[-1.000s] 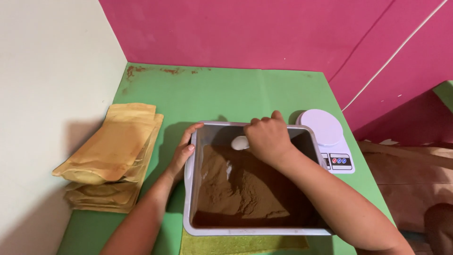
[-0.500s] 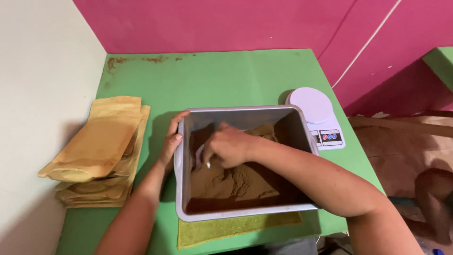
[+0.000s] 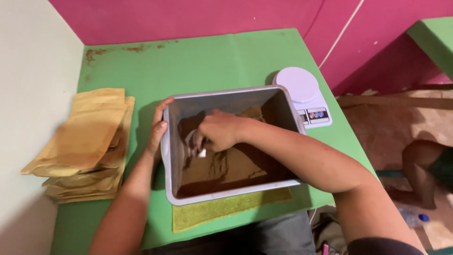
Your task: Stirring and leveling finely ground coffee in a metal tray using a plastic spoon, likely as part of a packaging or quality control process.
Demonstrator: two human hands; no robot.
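Observation:
A grey plastic tub [image 3: 226,96] sits on the green table [image 3: 198,61], partly filled with brown powder [image 3: 222,170]. My right hand [image 3: 214,130] is inside the tub, closed around a white spoon [image 3: 200,152] whose tip pokes out below my fingers near the tub's left inner wall. My left hand [image 3: 158,130] grips the tub's left rim from outside, thumb over the edge.
A stack of tan paper pouches [image 3: 82,141] lies at the table's left. A white kitchen scale [image 3: 304,94] stands just right of the tub. A yellow-green cloth [image 3: 222,210] lies under the tub's near edge. Another person's leg [image 3: 422,165] shows on the floor at right.
My right hand has moved with the spoon from the tub's far rim down to the powder at the left side. My left hand stays on the rim. The camera has shifted.

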